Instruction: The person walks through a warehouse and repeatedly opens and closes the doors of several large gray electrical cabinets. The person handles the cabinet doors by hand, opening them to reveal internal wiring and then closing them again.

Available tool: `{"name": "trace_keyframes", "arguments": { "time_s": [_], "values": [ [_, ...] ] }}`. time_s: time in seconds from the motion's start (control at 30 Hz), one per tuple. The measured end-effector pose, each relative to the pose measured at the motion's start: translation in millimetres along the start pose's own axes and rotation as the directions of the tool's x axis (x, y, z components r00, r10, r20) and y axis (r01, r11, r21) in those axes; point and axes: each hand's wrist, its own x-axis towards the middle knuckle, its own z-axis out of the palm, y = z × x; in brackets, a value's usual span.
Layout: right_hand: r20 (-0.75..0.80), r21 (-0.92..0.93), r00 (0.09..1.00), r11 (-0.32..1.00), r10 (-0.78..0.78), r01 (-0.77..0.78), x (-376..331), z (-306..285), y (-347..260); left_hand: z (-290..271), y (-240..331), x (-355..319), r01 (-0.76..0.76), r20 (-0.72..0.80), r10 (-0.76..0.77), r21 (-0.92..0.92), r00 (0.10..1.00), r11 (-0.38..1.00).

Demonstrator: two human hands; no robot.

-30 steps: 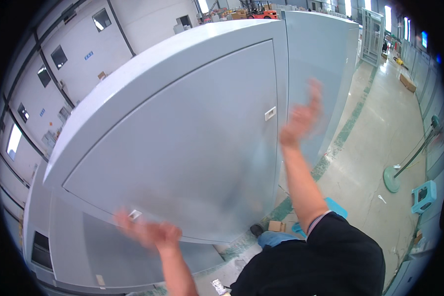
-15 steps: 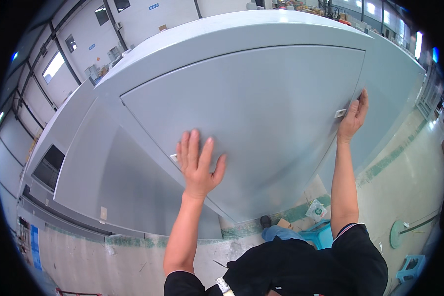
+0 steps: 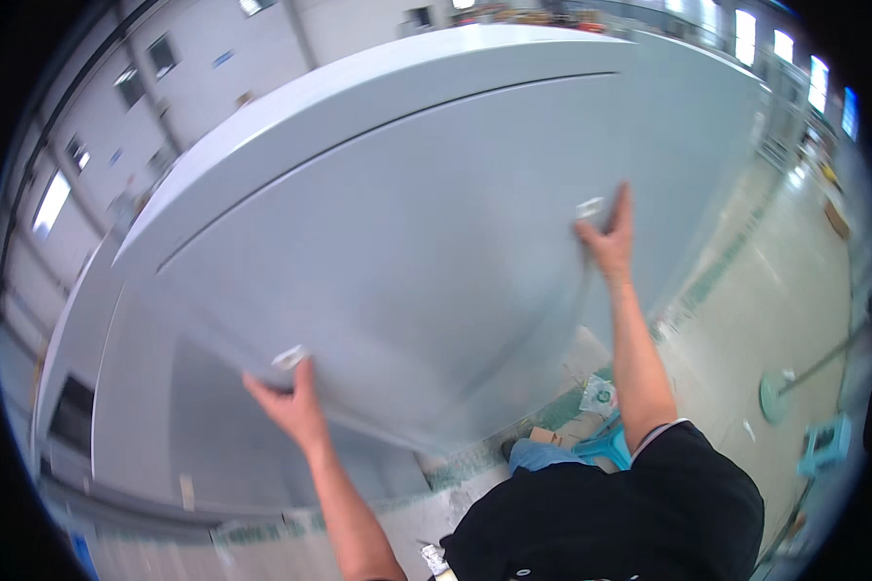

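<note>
A tall light-grey metal cabinet [image 3: 407,223] fills most of the view, with a large flat door panel [image 3: 426,261] on its front. My left hand [image 3: 286,402] rests at the door's lower left edge, fingers on a small silver latch [image 3: 289,357]. My right hand [image 3: 606,237] reaches up to the door's right edge and touches another small silver latch [image 3: 589,207]. Whether either hand grips its latch is not visible. Both forearms rise from the lower edge, out of a black short-sleeved shirt.
A second grey cabinet section [image 3: 707,165] adjoins on the right. Near my feet lie a blue plastic stool [image 3: 606,447], a small cardboard box [image 3: 545,437] and a plastic bag [image 3: 599,395]. To the right stand a round-based pole [image 3: 777,395] and another blue stool [image 3: 824,441].
My left hand has dropped from flat on the middle of the door to the latch at its lower left edge. My right hand stays at the right-edge latch. The view has shifted.
</note>
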Motion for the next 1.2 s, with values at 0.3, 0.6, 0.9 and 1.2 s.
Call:
{"name": "trace_keyframes", "arguments": {
  "time_s": [0.3,0.6,0.9,1.2],
  "values": [
    [0.095,0.402,0.986,0.901,0.135,-0.162,13.9,-14.8,-29.4,2.5,-4.6,-2.5,-0.023,0.013,0.022,0.03,1.0,0.999],
    [0.071,0.408,0.987,0.899,0.144,-0.16,18.6,-14.9,-10.2,9.0,-6.5,-3.5,0.016,0.029,-0.022,0.195,0.999,0.981],
    [0.006,0.434,0.889,0.799,0.459,-0.416,-35.8,-4.7,47.6,-26.0,-23.9,1.4,0.127,-0.042,-0.123,0.12,0.992,0.985],
    [0.035,0.542,0.997,0.84,-0.066,0.037,-81.5,4.1,-80.7,-69.9,-10.7,-124.6,0.193,-0.243,-0.1,0.398,0.965,0.897]
  ]
}}
